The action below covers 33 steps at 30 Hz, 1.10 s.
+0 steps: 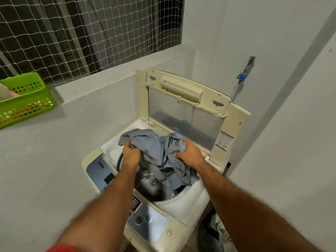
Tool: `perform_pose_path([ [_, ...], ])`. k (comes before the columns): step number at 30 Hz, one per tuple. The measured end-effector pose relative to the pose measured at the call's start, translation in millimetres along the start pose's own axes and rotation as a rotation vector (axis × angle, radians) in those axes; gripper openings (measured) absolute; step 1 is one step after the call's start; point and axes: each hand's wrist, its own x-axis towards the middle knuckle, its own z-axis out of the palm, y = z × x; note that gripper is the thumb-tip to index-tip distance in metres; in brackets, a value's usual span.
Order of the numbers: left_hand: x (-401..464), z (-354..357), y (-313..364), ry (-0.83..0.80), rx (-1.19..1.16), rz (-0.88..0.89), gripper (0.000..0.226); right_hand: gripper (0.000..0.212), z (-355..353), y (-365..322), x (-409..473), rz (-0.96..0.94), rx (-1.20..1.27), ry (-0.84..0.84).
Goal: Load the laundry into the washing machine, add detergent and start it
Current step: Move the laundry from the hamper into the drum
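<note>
A cream top-loading washing machine (179, 218) stands in the corner with its lid (187, 108) raised against the wall. A grey-blue garment (154, 148) hangs bunched over the open drum (152, 186), its lower folds trailing down into the drum. My left hand (131, 154) grips the garment's left side above the drum's left rim. My right hand (189, 153) grips a crumpled bunch of the same cloth on the right. The metal drum bottom shows below the cloth. The blue control panel (141, 215) runs along the machine's near edge.
A green perforated basket (25, 99) sits on the ledge at the left, under a netted window. A tap with a blue fitting (241, 76) sticks out of the wall behind the machine. More laundry lies in a dark basket (214, 231) at the lower right.
</note>
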Motion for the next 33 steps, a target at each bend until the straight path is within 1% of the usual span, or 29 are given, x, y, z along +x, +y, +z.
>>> perform_pose_path([
  [4, 14, -4, -6, -0.117, 0.180, -0.013, 0.028, 0.051, 21, 0, 15, 0.056, -0.095, 0.000],
  [6, 24, -4, -14, -0.173, 0.255, -0.013, 0.027, 0.051, 31, 1, 21, 0.123, -0.111, 0.024],
  [9, 37, -2, -25, -0.216, 0.367, -0.018, 0.026, 0.049, 45, 5, 27, 0.212, -0.033, 0.027],
  [11, 49, -3, -34, -0.261, 0.377, -0.051, 0.023, 0.046, 55, 9, 32, 0.266, -0.005, 0.030],
  [13, 60, -4, -44, -0.283, 0.405, -0.082, 0.021, 0.039, 63, 13, 35, 0.273, 0.030, 0.031],
  [15, 68, -4, -50, -0.310, 0.436, -0.102, 0.024, 0.037, 70, 14, 39, 0.291, 0.062, 0.033],
  [17, 75, -3, -53, -0.361, 0.419, -0.124, 0.034, 0.039, 76, 14, 42, 0.310, 0.115, 0.020],
  [19, 83, -2, -55, -0.403, 0.421, -0.136, 0.046, 0.048, 81, 13, 46, 0.301, 0.170, -0.010],
  [22, 92, -3, -58, -0.439, 0.419, -0.140, 0.053, 0.062, 81, 10, 51, 0.299, 0.194, -0.048],
  [25, 93, -6, -61, -0.454, 0.451, -0.118, 0.055, 0.062, 83, 11, 52, 0.309, 0.163, -0.043],
  [28, 84, -9, -61, -0.472, 0.526, -0.087, 0.054, 0.060, 84, 11, 48, 0.295, 0.073, -0.064],
  [33, 62, -12, -58, -0.539, 0.759, 0.018, 0.051, 0.054, 81, 11, 33, 0.215, -0.092, -0.097],
])
